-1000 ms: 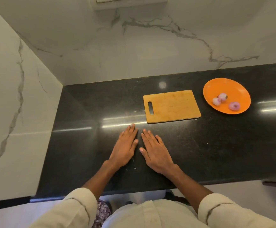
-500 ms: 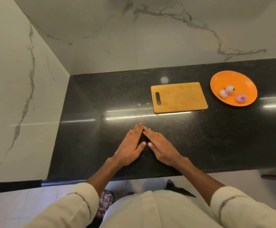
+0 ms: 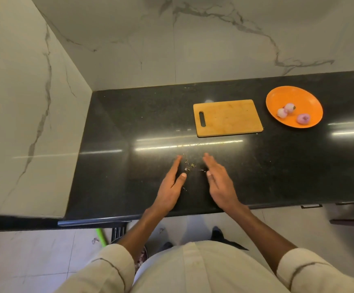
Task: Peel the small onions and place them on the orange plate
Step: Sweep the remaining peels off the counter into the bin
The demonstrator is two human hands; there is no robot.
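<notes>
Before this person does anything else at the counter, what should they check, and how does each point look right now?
1. Onions on the plate: ok, three lie there, pale and peeled-looking.
2. Unpeeled onions left on the counter: cannot tell, none shows in view.
3. Left hand free: ok, fingers straight, holding nothing.
4. Right hand free: ok, fingers straight, holding nothing.
5. Board bare: ok, nothing lies on it.
6. Counter clean: not ok, small scraps lie between the hands.
</notes>
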